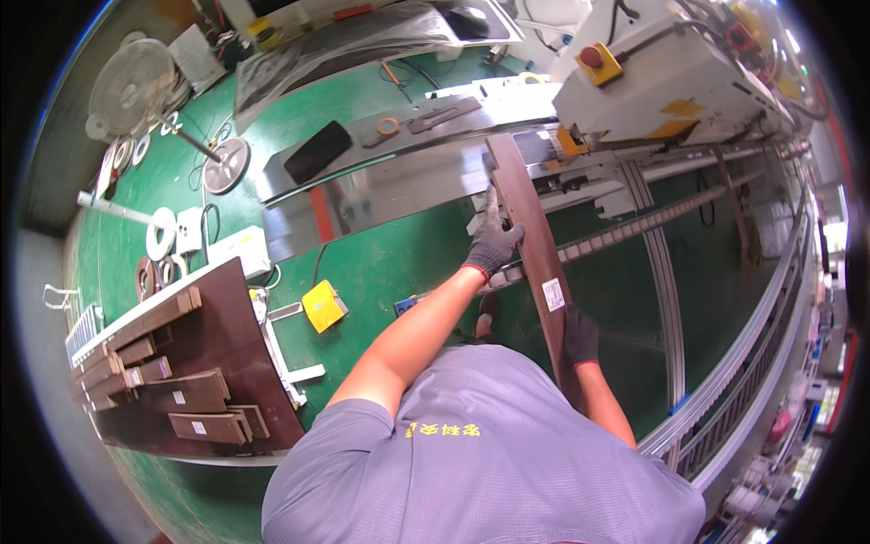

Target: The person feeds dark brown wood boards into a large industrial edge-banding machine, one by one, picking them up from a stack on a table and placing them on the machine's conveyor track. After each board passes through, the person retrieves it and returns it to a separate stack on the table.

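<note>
A long, narrow brown board (535,231) with a white label on its near part stretches away from my body. Its far end lies over the edge of the shiny metal machine bed (408,186). My left hand (495,243), in a dark grey glove with a red cuff, grips the board's left edge, index finger pointing along it and thumb against its side. Nearer to me, my right hand (580,337), gloved alike, holds the right edge; some of its fingers are hidden by the board. The board's near end is partly hidden by my body.
White machine housing (671,82) with a red stop button (592,57) stands at the far right. Roller track (652,218) and metal rails (666,308) run to the right. Brown boards lie stacked on a table (227,326) at left. A yellow foot pedal (323,306) is on the floor.
</note>
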A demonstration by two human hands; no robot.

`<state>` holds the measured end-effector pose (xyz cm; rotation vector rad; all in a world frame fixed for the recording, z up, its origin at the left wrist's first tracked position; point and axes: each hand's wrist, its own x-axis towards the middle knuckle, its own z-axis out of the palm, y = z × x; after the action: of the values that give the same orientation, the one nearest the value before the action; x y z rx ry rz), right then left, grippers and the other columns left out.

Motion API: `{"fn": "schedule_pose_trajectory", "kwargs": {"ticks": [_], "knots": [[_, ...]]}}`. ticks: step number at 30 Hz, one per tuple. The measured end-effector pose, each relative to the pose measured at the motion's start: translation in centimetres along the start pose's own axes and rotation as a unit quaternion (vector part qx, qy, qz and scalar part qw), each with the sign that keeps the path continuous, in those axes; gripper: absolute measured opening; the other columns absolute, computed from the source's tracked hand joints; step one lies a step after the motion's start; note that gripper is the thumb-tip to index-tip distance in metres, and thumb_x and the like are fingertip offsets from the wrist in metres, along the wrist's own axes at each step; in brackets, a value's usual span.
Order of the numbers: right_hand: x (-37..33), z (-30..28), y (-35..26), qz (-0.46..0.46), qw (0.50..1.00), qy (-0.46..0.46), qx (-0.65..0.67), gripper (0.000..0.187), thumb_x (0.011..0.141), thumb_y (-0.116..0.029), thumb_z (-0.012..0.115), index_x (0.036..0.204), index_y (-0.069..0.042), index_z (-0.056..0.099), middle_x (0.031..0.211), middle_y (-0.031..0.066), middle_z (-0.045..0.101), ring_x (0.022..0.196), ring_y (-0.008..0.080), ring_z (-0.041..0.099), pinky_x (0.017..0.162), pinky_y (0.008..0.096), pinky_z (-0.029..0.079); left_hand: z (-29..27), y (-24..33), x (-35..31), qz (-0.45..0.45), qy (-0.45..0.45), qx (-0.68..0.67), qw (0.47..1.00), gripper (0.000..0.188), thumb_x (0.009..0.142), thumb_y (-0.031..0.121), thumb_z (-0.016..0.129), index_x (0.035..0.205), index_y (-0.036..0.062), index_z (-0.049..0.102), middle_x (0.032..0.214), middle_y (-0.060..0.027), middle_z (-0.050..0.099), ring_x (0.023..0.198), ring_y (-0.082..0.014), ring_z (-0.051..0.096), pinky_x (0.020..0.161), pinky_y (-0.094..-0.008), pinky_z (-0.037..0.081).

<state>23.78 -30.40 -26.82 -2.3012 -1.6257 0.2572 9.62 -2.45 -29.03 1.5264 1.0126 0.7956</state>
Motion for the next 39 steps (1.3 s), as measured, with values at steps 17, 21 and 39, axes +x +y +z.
{"fn": "schedule_pose_trajectory", "kwargs": {"ticks": [17, 21, 39], "knots": [[4.4, -1.3, 8.6, 0.025, 0.989, -0.059, -0.131, 0.023, 0.091, -0.012, 0.049, 0.110, -0.005, 0.060, 0.093, 0.0182, 0.067, 0.082, 0.0367, 0.066, 0.072, 0.0493, 0.053, 7.3, 3.7, 5.3, -0.106, -0.071, -0.158, 0.979, 0.089, 0.086, 0.005, 0.065, 0.159, 0.0077, 0.013, 0.113, -0.0094, 0.065, 0.082, -0.0091, 0.060, 0.075, -0.0277, 0.056], [6.6, -3.6, 10.5, 0.080, 0.977, -0.117, -0.158, 0.021, 0.091, -0.011, 0.049, 0.106, -0.005, 0.062, 0.090, 0.0180, 0.067, 0.080, 0.0363, 0.066, 0.069, 0.0474, 0.054, 11.5, 3.0, 7.2, -0.083, -0.074, -0.149, 0.983, 0.090, 0.089, 0.002, 0.062, 0.160, 0.0163, 0.009, 0.100, -0.0080, 0.066, 0.077, -0.0107, 0.060, 0.068, -0.0282, 0.057], [15.6, -9.5, 28.8, 0.162, 0.968, -0.069, -0.181, 0.034, 0.096, -0.035, 0.053, 0.106, -0.005, 0.066, 0.095, 0.0202, 0.070, 0.089, 0.0386, 0.069, 0.075, 0.0465, 0.056, 31.2, -1.0, 17.4, 0.176, -0.110, 0.217, 0.954, 0.031, 0.089, 0.024, 0.061, 0.115, 0.0115, 0.070, 0.113, -0.0138, 0.069, 0.101, -0.0317, 0.066, 0.083, -0.0505, 0.054]]}}
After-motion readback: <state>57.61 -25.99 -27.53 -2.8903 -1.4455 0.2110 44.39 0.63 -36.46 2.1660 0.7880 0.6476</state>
